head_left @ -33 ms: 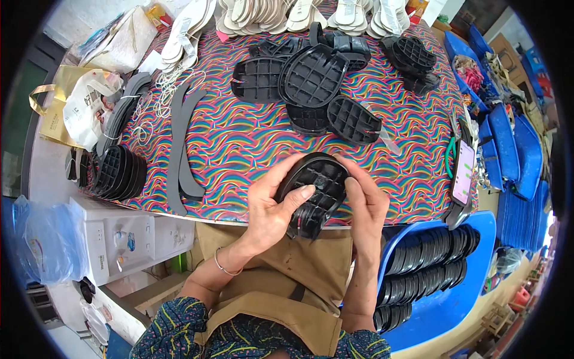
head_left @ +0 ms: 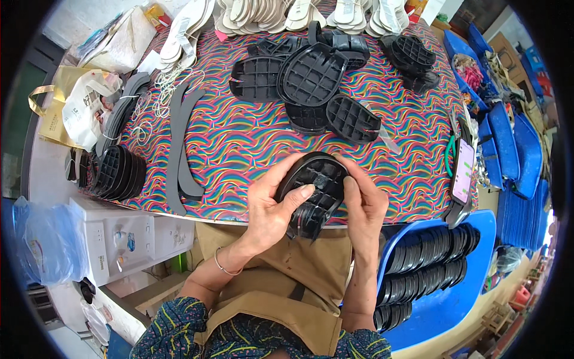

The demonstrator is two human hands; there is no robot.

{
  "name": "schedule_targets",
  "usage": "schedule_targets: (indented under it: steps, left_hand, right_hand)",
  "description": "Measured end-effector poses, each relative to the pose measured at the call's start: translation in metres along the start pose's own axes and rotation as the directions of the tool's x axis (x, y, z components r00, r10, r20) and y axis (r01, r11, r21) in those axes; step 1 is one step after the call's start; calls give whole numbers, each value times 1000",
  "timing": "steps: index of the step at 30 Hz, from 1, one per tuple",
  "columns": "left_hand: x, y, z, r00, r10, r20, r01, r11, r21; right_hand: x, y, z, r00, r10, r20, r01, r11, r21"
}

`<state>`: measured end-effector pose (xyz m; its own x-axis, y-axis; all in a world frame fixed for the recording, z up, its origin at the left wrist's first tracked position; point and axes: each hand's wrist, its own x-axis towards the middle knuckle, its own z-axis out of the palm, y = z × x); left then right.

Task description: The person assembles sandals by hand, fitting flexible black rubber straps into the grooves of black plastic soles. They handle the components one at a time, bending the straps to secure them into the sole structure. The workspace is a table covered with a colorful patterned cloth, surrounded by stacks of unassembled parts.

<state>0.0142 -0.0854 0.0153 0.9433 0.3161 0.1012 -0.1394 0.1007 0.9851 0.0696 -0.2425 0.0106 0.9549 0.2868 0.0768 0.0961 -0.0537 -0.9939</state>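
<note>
At the near edge of the table I hold a black moulded shoe sole (head_left: pixel 318 179), its ribbed, grid-patterned hollow side facing up. My left hand (head_left: pixel 272 200) grips its left side, with the thumb pressed on the ribs. Around the right rim curls my right hand (head_left: pixel 363 194), its thumb on the edge and its fingers mostly hidden behind. The sole's lower end hangs over the table edge, above my brown apron (head_left: pixel 281 266). Farther back lies a loose pile of similar black soles (head_left: pixel 311 75), several of them showing their grids.
Grey curved strips (head_left: pixel 175 149) lie left on the patterned cloth (head_left: pixel 239 173), near stacked black soles (head_left: pixel 122 173). Pale insoles (head_left: pixel 251 15) line the back. A phone (head_left: pixel 463 170) leans at the right edge. Below it, a blue tub (head_left: pixel 439 311) holds rows of black parts.
</note>
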Motion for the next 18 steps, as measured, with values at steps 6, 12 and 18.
schedule_targets:
  steps: [6, 12, 18]
  left_hand:
    - [11, 5, 5, 992, 102, -76, -109, 991, -83]
    - [12, 9, 7, 935, 322, -149, -311, 946, 94]
    - [5, 9, 13, 911, 376, -172, -339, 917, 209]
  right_hand:
    - [-5, 6, 17, 979, 94, -179, -21, 927, 375]
    - [-43, 4, 20, 964, 261, 47, -246, 812, 529]
    - [-44, 9, 38, 980, 97, -175, -67, 984, 167]
